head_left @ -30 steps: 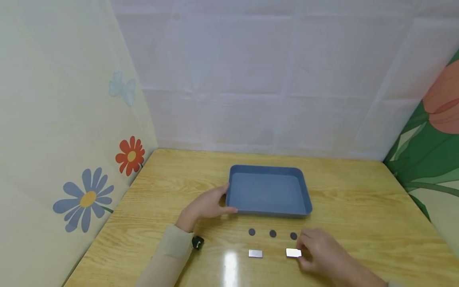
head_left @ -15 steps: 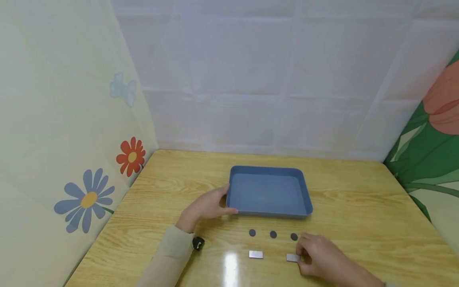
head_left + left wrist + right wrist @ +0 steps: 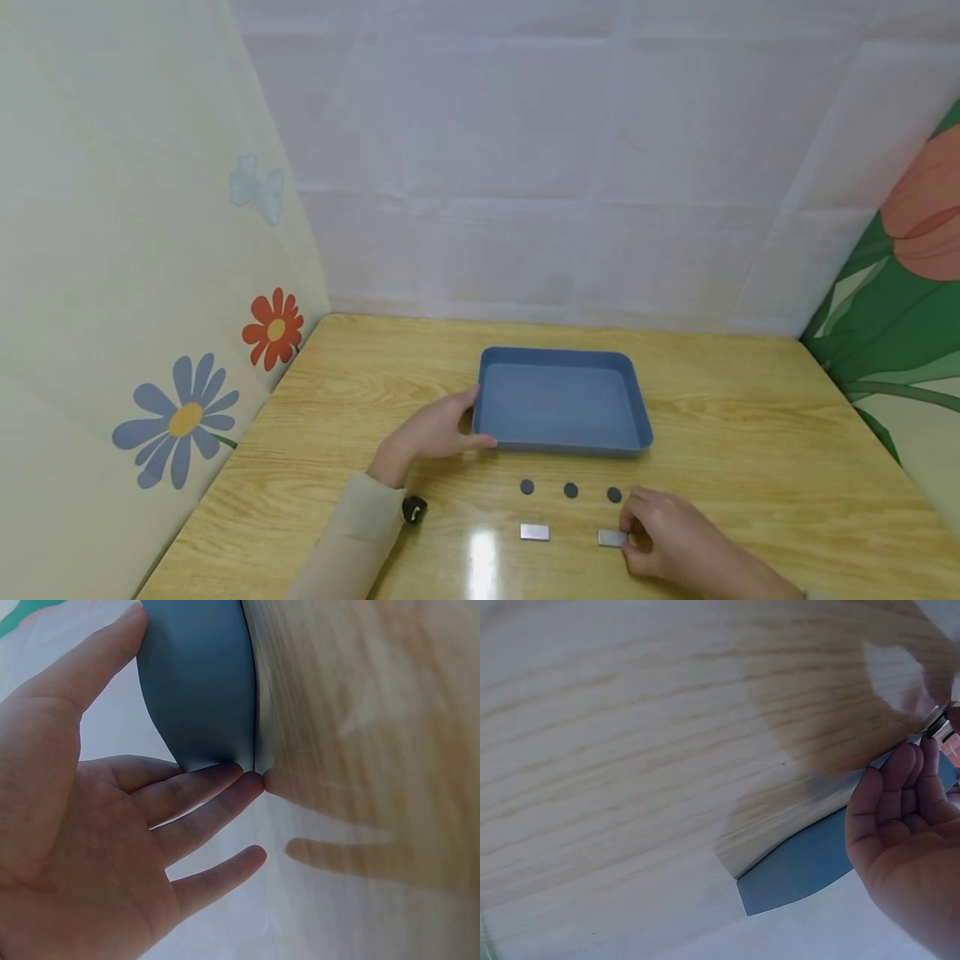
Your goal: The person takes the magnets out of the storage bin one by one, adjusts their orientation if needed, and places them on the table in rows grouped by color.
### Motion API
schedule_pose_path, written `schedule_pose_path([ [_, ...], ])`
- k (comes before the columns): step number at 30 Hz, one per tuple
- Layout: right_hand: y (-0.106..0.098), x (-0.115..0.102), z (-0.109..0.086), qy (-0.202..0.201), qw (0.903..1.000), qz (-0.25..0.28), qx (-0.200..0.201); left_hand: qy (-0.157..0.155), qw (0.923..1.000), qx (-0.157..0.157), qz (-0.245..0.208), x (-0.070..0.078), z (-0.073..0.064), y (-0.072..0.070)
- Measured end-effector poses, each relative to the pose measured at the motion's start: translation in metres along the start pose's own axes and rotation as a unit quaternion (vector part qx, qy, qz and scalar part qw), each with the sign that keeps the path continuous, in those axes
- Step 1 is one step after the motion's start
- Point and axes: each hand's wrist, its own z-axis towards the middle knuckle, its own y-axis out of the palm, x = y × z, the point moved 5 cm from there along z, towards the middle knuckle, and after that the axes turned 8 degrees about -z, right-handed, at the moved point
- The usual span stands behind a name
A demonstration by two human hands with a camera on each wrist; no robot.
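A shallow blue rectangular tray (image 3: 561,404) sits on the wooden table. At its near left corner is my left hand (image 3: 433,425), with the thumb on the near side and straight fingers against the left wall (image 3: 199,682). In the head view, my right hand (image 3: 667,533) pinches the right end of a small silver rectangular block (image 3: 611,538) between thumb and fingers. The right wrist view shows the block (image 3: 935,720) edge-on, partly hidden by the fingertips. A second silver block (image 3: 535,532) lies to its left.
Three small dark discs, a left one (image 3: 527,487), a middle one (image 3: 571,490) and a right one (image 3: 614,495), form a row between tray and blocks. A black object (image 3: 413,509) is by the left sleeve. White sheeting (image 3: 480,167) rises behind the table.
The right hand has brought the silver block slightly lower and nearer the person, and its bright glare has gone. The left hand and tray have not moved.
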Motion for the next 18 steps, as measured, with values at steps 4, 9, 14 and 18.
schedule_pose_path([
  [4,0.0001,0.0011,0.0000,0.007,0.9998,0.008,-0.015,0.003,1.0000,0.001,-0.001,-0.0002,0.0003,0.0003],
  [9,0.0003,0.0022,0.0001,0.012,0.9996,0.010,-0.023,0.003,1.0000,0.001,0.000,0.0002,0.0003,0.0001],
  [14,0.0002,0.0027,0.0000,0.014,0.9994,0.008,-0.029,0.003,1.0000,0.000,-0.001,0.0015,0.0008,-0.0003],
  [18,-0.0038,0.0031,-0.0005,0.040,0.9968,0.020,-0.067,0.002,1.0000,-0.002,-0.004,0.0022,-0.0003,0.0003],
])
